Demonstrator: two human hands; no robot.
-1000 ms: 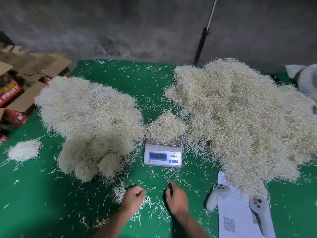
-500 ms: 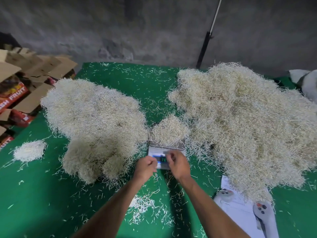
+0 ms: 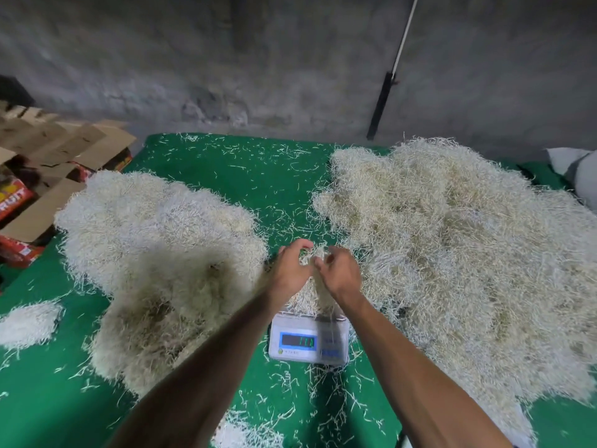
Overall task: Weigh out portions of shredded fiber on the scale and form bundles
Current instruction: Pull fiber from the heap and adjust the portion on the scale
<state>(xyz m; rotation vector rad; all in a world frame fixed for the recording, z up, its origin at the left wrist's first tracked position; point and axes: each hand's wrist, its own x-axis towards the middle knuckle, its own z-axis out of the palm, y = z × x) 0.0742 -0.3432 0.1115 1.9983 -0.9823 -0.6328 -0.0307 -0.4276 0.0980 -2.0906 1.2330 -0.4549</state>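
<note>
While the portion of shredded fiber (image 3: 310, 295) sits heaped on the scale (image 3: 309, 341), both hands close on its top: left hand (image 3: 290, 273) and right hand (image 3: 339, 274) curl round the strands, apparently each grip pinching them, between two big piles on the green bench (image 3: 48, 399).

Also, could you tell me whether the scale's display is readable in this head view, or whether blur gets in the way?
In the head view the scale display glows green, but its digits are smeared and unreadable; motion blur softens both hands, the left hand and right hand, over the portion; wide-angle distortion bends the edges.
</note>
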